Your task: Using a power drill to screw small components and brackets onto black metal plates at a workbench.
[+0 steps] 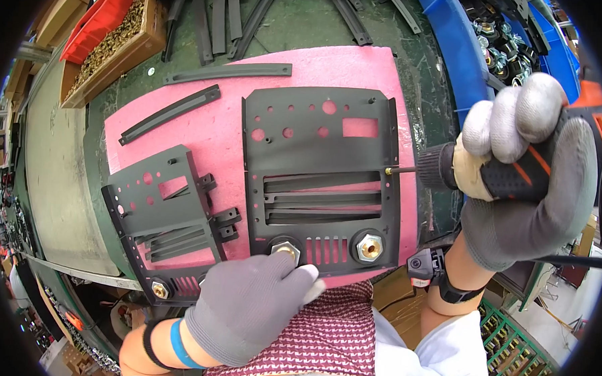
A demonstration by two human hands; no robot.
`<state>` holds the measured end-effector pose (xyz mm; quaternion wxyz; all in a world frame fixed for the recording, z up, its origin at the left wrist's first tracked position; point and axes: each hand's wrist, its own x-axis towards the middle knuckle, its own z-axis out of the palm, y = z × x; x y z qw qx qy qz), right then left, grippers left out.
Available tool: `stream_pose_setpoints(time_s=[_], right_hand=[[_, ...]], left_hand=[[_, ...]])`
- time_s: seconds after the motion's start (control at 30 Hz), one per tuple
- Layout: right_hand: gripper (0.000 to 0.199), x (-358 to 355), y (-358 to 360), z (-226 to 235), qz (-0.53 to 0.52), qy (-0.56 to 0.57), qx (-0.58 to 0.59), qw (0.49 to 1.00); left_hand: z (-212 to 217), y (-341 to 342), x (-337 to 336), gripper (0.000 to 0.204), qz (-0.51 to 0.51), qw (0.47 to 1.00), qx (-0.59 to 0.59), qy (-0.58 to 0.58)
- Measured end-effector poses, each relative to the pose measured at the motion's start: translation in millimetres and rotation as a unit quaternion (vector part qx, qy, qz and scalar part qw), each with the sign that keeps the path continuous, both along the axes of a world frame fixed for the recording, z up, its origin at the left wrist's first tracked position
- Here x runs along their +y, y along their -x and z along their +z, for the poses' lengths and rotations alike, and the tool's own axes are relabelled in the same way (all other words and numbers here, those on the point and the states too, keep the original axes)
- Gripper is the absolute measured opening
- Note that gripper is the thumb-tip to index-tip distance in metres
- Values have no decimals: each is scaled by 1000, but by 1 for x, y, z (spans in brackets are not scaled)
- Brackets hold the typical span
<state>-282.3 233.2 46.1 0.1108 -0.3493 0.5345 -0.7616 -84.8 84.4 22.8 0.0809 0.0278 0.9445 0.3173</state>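
A dark grey metal panel (316, 145) with round holes, a rectangular cutout and slots lies on a pink foam sheet (407, 213). My gloved right hand (527, 157) grips an orange and black power screwdriver (517, 170). Its long bit meets a small brass-coloured screw (388, 171) at the panel's right side. My gloved left hand (259, 300) is closed on the panel's near edge, by the left hex fitting (286, 250); its fingertips are partly hidden. Another hex fitting (369, 247) sits at the near right corner. A second similar panel (150, 188) lies tilted to the left.
Two loose dark strips (170, 114) (229, 72) lie across the foam's far left. More strips (218, 16) pile up beyond it. A wooden box (112, 62) holds many small screws and a red tray (96, 24). Blue bins (455, 40) with metal parts stand far right.
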Motion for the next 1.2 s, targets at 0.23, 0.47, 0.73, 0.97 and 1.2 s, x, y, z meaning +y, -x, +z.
stream_pose_setpoints(time_s=[0.23,0.47,0.73,0.97,1.2], right_hand=[[24,-13,13,-5,27,-15,-20,999],[22,-16,18,-13,58,-2,-12,998],[38,-25,21,-8,170,19,0,985],[47,-24,38,-4,306,18,-4,952],[31,-26,77,-4,551,-36,-96,828]], left_hand=[[-43,85,-14,47,7,992,73,102],[-60,80,1,54,6,971,110,212],[-61,82,0,51,-3,980,65,190],[-60,84,-1,51,9,988,44,148],[-59,84,-1,52,-9,984,46,170]])
